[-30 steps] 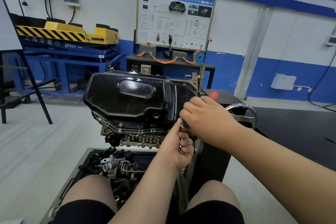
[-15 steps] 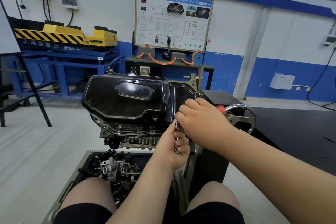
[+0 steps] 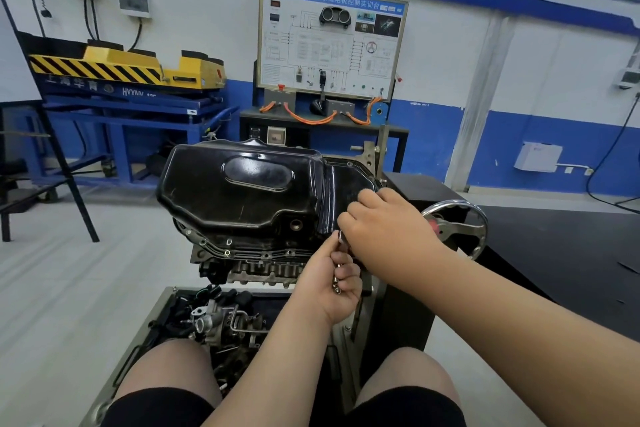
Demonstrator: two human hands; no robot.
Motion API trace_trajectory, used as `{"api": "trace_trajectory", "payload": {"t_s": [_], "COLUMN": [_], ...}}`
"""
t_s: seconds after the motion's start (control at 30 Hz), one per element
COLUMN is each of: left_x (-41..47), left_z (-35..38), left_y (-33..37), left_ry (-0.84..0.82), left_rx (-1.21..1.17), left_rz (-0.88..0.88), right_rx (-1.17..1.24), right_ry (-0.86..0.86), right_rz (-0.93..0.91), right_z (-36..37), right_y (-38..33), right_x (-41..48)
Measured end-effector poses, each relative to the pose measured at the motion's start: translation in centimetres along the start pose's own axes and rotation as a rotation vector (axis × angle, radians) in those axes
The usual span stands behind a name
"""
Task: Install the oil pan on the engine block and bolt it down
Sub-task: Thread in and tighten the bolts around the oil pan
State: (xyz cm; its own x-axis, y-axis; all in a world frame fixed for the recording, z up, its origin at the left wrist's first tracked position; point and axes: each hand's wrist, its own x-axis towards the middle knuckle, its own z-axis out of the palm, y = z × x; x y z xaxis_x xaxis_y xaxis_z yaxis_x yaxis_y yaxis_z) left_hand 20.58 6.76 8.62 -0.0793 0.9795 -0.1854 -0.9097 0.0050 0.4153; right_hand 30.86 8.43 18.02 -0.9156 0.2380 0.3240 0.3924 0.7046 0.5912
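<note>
The black oil pan (image 3: 242, 191) lies on the upturned engine block (image 3: 249, 267), which is clamped in a stand. Its flange (image 3: 207, 246) shows bolt holes along the near edge. My left hand (image 3: 332, 282) grips a small metal ratchet wrench (image 3: 341, 255) at the pan's near right corner; the tool's shiny head sticks up above my fingers. My right hand (image 3: 384, 225) lies curled over the top of the tool head against the pan's right end. What lies under the right hand is hidden.
A chrome handwheel (image 3: 464, 229) of the engine stand sits just right of my hands. Below the engine, a tray (image 3: 152, 315) holds several loose engine parts. My knees frame the tray. A training panel (image 3: 329, 42) and a blue lift table (image 3: 121, 114) stand behind.
Both hands have stayed at the pan's right corner; the left hand with the tool has shifted only slightly. The camera has tilted a little.
</note>
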Motion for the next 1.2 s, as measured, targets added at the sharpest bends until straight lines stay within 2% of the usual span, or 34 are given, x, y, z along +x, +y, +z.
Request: {"api": "trace_trajectory", "payload": {"t_s": [0.17,0.3,0.37,0.5,0.63,0.77,0.83,0.9,0.97,1.07,1.2], "left_x": [-0.5,-0.3,-0.2,-0.2,-0.4,-0.6,-0.6,-0.5,-0.3,-0.4,-0.6], "left_z": [-0.3,-0.1,0.2,0.5,0.2,-0.2,0.0,0.3,0.4,0.2,-0.5], "left_y": [-0.1,0.0,-0.2,0.0,0.0,0.2,0.2,0.1,-0.1,-0.1,0.2], "left_ry": [-0.06,-0.029,-0.031,0.004,-0.036,-0.078,-0.079,-0.035,0.009,-0.029,-0.118], "left_rx": [-0.045,-0.01,0.015,-0.026,-0.033,-0.04,-0.042,-0.025,-0.004,-0.013,-0.024], "left_rz": [-0.018,-0.007,0.008,-0.012,-0.017,-0.014,-0.012,-0.002,0.004,-0.001,-0.015], "right_rx": [-0.003,0.106,0.079,-0.029,0.007,0.099,0.068,0.0,-0.037,-0.009,0.058], "right_ry": [-0.033,-0.182,-0.132,-0.006,-0.025,-0.203,-0.146,-0.011,0.03,0.009,-0.078], "right_rz": [0.076,0.299,0.26,0.011,0.118,0.27,0.192,0.02,-0.06,-0.01,0.165], "right_z": [0.1,0.7,0.7,0.3,0.3,0.6,0.5,0.5,0.3,0.1,0.7], "right_y": [0.6,0.0,-0.1,0.6,1.0,0.6,0.3,0.3,0.6,0.6,-0.5], "right_x": [0.2,0.4,0.4,0.1,0.3,0.6,0.5,0.2,0.2,0.4,0.6]}}
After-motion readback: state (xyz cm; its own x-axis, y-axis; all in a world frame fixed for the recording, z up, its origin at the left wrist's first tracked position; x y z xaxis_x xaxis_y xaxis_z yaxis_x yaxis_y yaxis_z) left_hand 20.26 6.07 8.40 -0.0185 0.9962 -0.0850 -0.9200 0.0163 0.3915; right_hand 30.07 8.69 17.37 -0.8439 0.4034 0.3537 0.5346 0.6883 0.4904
